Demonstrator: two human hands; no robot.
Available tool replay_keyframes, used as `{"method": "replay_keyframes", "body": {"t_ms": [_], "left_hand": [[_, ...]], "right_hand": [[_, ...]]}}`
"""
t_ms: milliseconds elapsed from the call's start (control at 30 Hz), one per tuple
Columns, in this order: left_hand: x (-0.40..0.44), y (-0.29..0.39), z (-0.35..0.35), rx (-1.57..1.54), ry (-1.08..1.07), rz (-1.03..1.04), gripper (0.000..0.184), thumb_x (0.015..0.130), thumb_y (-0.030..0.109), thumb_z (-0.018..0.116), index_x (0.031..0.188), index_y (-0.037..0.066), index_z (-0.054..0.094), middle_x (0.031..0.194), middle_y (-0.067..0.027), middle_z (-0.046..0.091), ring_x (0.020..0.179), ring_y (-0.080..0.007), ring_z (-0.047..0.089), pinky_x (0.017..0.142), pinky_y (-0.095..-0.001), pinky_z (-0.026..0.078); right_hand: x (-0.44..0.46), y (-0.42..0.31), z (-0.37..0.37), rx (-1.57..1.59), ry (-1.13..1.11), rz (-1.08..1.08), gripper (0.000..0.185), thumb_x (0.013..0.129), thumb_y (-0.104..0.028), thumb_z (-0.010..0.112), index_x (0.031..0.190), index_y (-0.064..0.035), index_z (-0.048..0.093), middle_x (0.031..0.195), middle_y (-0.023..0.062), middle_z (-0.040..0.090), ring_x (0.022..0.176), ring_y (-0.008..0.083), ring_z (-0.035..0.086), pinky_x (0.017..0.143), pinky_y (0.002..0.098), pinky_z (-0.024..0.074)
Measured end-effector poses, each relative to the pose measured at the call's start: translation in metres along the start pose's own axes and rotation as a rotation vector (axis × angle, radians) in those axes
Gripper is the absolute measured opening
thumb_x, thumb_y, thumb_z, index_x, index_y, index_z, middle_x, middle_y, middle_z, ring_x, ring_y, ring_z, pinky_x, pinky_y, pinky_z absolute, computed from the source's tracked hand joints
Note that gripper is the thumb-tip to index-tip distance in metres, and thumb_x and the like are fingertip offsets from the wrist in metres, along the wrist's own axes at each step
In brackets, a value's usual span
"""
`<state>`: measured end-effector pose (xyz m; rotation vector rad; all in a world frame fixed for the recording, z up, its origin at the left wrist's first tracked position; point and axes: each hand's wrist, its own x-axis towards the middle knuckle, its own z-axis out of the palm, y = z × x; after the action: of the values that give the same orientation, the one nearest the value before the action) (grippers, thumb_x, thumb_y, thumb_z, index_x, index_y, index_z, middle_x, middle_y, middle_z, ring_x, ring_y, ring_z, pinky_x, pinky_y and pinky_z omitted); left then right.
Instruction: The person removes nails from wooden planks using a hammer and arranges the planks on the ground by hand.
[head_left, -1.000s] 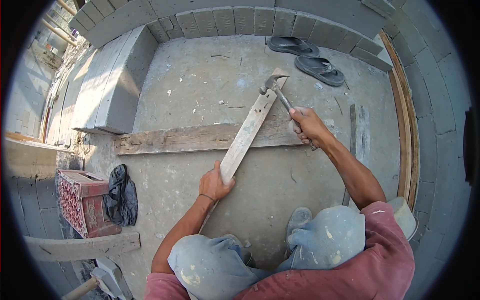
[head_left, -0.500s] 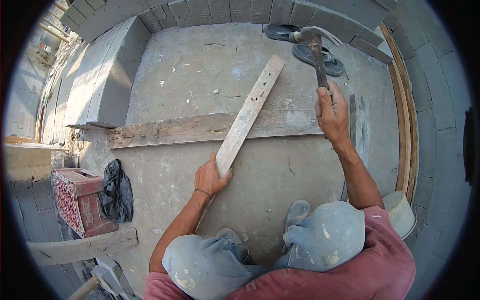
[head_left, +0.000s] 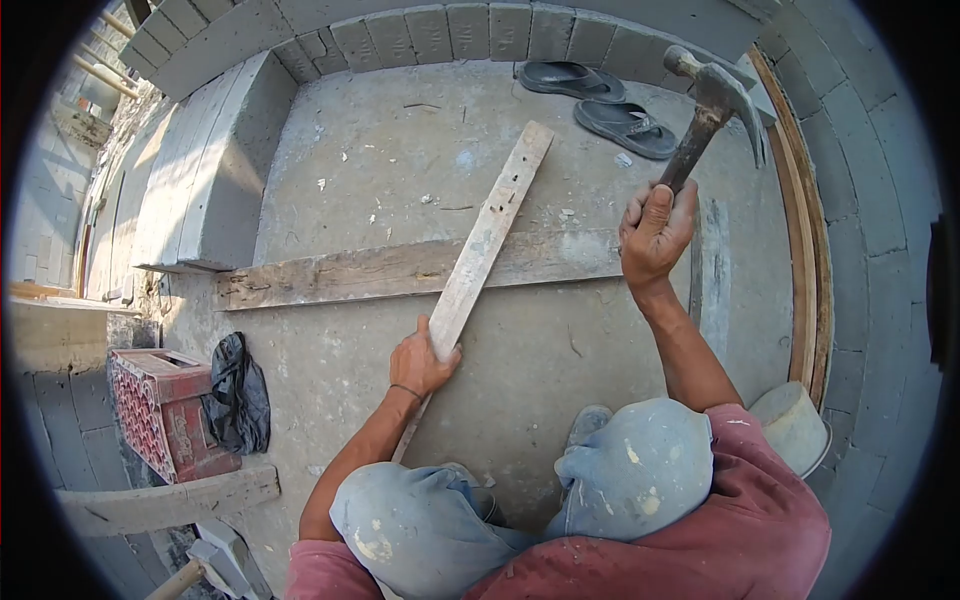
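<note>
My left hand (head_left: pixel 424 358) grips a narrow wooden board (head_left: pixel 484 238) near its lower end. The board slants up and to the right, and several dark nails or nail marks show near its far end. Beneath it, a longer weathered plank (head_left: pixel 370 272) lies across the floor. My right hand (head_left: pixel 660 230) is wrapped round the handle of a claw hammer (head_left: pixel 712 98), raised to the right of the board and apart from it. The hammer's claw points right and its striking face is toward the upper left.
Dark flip-flops (head_left: pixel 628 128) lie at the back near a block wall (head_left: pixel 425 36). A red plastic crate (head_left: pixel 185 410) with a black plastic bag (head_left: pixel 238 395) stands at left. Long timbers (head_left: pixel 797 250) lean along the right wall. Beside my right knee sits a pale bucket (head_left: pixel 790 430).
The hammer has tilted to the right, its head turning, as my right hand shifted slightly left and down. My left hand still holds the board, which has barely moved.
</note>
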<state>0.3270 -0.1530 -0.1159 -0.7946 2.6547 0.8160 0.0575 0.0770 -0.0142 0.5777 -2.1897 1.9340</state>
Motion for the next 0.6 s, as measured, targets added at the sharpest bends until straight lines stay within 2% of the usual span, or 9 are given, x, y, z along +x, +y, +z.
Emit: {"method": "replay_keyframes", "body": {"t_ms": [33, 133, 267, 333, 367, 467, 533, 567, 600], "left_hand": [[-0.001, 0.001, 0.000, -0.001, -0.003, -0.002, 0.062, 0.084, 0.041, 0.079, 0.120, 0.000, 0.050, 0.096, -0.0325, 0.074, 0.093, -0.0513, 0.073, 0.084, -0.0567, 0.059], [0.002, 0.001, 0.000, -0.002, 0.010, 0.011, 0.062, 0.085, 0.041, 0.079, 0.120, 0.000, 0.050, 0.097, -0.0322, 0.075, 0.093, -0.0511, 0.073, 0.084, -0.0563, 0.059], [0.002, 0.003, 0.003, 0.002, 0.004, -0.022, 0.061, 0.086, 0.041, 0.079, 0.121, 0.000, 0.050, 0.098, -0.0315, 0.075, 0.093, -0.0507, 0.073, 0.084, -0.0559, 0.059], [0.003, 0.005, 0.001, 0.004, 0.003, -0.031, 0.062, 0.086, 0.041, 0.078, 0.124, 0.000, 0.050, 0.099, -0.0312, 0.075, 0.093, -0.0507, 0.073, 0.084, -0.0556, 0.058], [0.003, 0.003, 0.001, -0.003, -0.002, -0.026, 0.063, 0.086, 0.041, 0.078, 0.124, 0.000, 0.050, 0.099, -0.0311, 0.075, 0.093, -0.0507, 0.073, 0.085, -0.0555, 0.058], [0.000, 0.003, 0.002, -0.009, -0.003, -0.016, 0.062, 0.086, 0.040, 0.078, 0.124, 0.000, 0.050, 0.099, -0.0311, 0.074, 0.094, -0.0507, 0.073, 0.085, -0.0554, 0.058], [0.003, 0.007, 0.001, -0.010, 0.006, -0.020, 0.062, 0.086, 0.040, 0.078, 0.124, 0.001, 0.050, 0.099, -0.0313, 0.074, 0.094, -0.0506, 0.073, 0.085, -0.0554, 0.058], [0.003, 0.007, 0.001, 0.012, 0.011, -0.028, 0.061, 0.086, 0.040, 0.079, 0.122, 0.001, 0.049, 0.099, -0.0314, 0.074, 0.094, -0.0507, 0.073, 0.085, -0.0556, 0.058], [0.004, 0.006, 0.003, 0.025, 0.017, -0.042, 0.060, 0.086, 0.040, 0.079, 0.121, 0.002, 0.049, 0.099, -0.0315, 0.074, 0.094, -0.0507, 0.073, 0.085, -0.0559, 0.058]], "right_hand": [[-0.015, 0.027, 0.006, 0.086, 0.165, -0.100, 0.042, 0.115, -0.040, 0.047, 0.113, 0.0012, 0.053, 0.071, 0.0066, 0.055, 0.056, 0.0079, 0.050, 0.048, 0.0310, 0.0403], [-0.049, 0.131, 0.001, -0.557, -0.481, -0.168, 0.042, 0.116, -0.039, 0.046, 0.109, 0.0012, 0.051, 0.069, 0.0061, 0.055, 0.056, 0.0090, 0.052, 0.048, 0.0314, 0.0400], [-0.009, 0.028, -0.004, -0.430, -0.411, 0.157, 0.039, 0.115, -0.036, 0.049, 0.110, 0.0027, 0.053, 0.068, 0.0133, 0.059, 0.058, 0.0250, 0.061, 0.055, 0.0390, 0.0462], [0.005, -0.017, -0.002, -0.032, -0.087, 0.182, 0.035, 0.113, -0.033, 0.053, 0.107, 0.0013, 0.057, 0.069, 0.0170, 0.061, 0.061, 0.0367, 0.062, 0.060, 0.0466, 0.0480], [0.002, -0.006, 0.003, -0.030, -0.090, 0.180, 0.035, 0.113, -0.033, 0.053, 0.107, 0.0013, 0.057, 0.069, 0.0170, 0.061, 0.061, 0.0367, 0.062, 0.060, 0.0466, 0.0480], [-0.019, 0.072, 0.011, -0.029, 0.034, -0.021, 0.036, 0.112, -0.035, 0.054, 0.102, -0.0007, 0.056, 0.068, 0.0129, 0.057, 0.057, 0.0316, 0.060, 0.057, 0.0457, 0.0465], [-0.017, 0.125, 0.002, -0.584, -0.539, -0.138, 0.040, 0.114, -0.041, 0.052, 0.098, -0.0037, 0.050, 0.065, 0.0035, 0.049, 0.052, 0.0136, 0.051, 0.047, 0.0356, 0.0396], [0.019, 0.044, -0.001, -0.451, -0.755, 0.646, 0.042, 0.114, -0.042, 0.050, 0.102, -0.0021, 0.050, 0.064, 0.0046, 0.049, 0.053, 0.0130, 0.051, 0.047, 0.0336, 0.0402], [0.035, 0.015, 0.000, -0.451, -0.762, 0.644, 0.042, 0.114, -0.042, 0.050, 0.102, -0.0021, 0.050, 0.064, 0.0046, 0.049, 0.053, 0.0130, 0.051, 0.047, 0.0336, 0.0402]]}}
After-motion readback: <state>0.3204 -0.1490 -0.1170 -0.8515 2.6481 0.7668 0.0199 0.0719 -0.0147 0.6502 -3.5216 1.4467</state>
